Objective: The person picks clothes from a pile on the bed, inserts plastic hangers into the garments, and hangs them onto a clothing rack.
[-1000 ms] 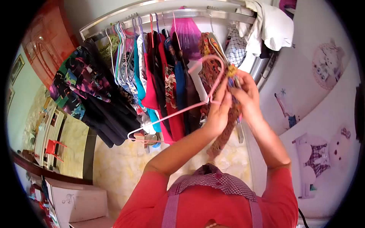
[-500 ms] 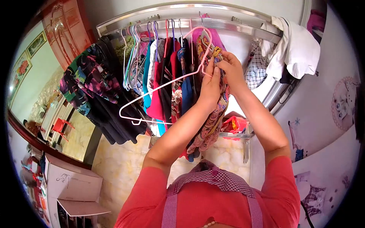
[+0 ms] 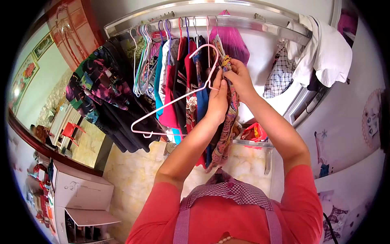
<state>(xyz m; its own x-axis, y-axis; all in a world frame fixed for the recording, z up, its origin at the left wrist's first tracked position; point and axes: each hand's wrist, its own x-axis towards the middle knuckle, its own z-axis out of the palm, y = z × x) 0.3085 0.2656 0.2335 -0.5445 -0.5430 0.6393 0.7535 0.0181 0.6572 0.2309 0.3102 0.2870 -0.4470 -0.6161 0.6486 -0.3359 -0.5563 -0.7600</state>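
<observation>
A pink clothes hanger (image 3: 170,105) is tilted in front of the row of clothes, one end running behind my left hand (image 3: 218,101). My left hand is closed around it, the thumb and fingers pressed up by the neckline of a patterned garment (image 3: 230,116). On the other side of that neckline, my right hand (image 3: 239,77) pinches the gathered cloth with curled fingers. The garment hangs down from the rail side, in pink, orange and blue print. Part of its top is hidden behind my fingers.
A metal clothes rail (image 3: 260,25) carries several garments and spare hangers (image 3: 142,61). A purple plastic bag (image 3: 231,40) hangs behind. White cloth (image 3: 331,53) drapes over the right end. A mirror (image 3: 61,110) and an opened cabinet (image 3: 83,191) stand left. A red bag (image 3: 255,132) lies low.
The view has shifted slightly. The pink hanger sits a little lower against the clothes, and the purple bag shows more. Both hands stay at the garment's neckline, closer together.
</observation>
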